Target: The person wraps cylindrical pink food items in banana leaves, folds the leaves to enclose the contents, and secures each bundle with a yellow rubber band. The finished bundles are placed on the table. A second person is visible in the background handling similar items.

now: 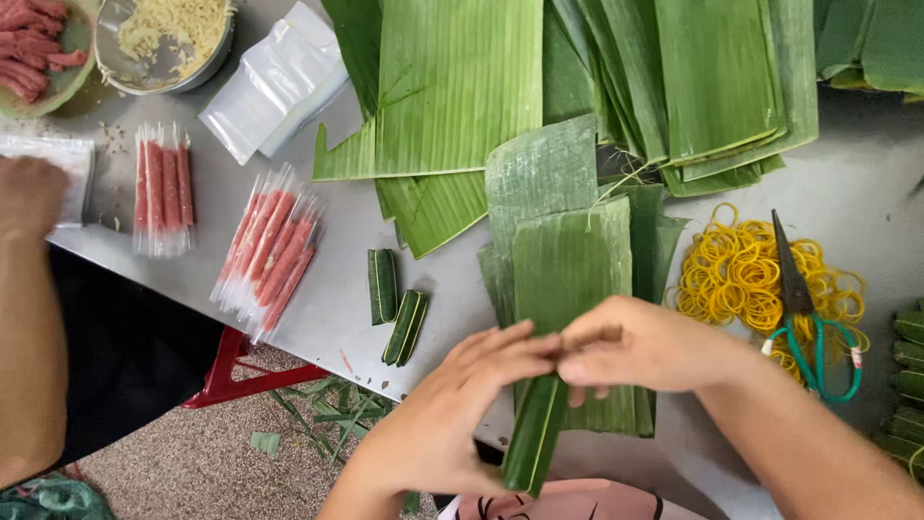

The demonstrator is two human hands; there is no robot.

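Both hands pinched a long, narrow, rolled green banana-leaf packet (532,438): left hand (452,404) closed around its middle, right hand (640,347) gripping its upper end, seemingly keeping the wrap tight. Beyond the right hand lay loose yellow rubber bands (731,279) and teal-handled scissors (804,318).

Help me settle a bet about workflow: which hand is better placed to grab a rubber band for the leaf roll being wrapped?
Probably the right hand. It lies beside the pile of yellow rubber bands, while the left hand grips the lower part of the leaf roll on the side away from the pile.
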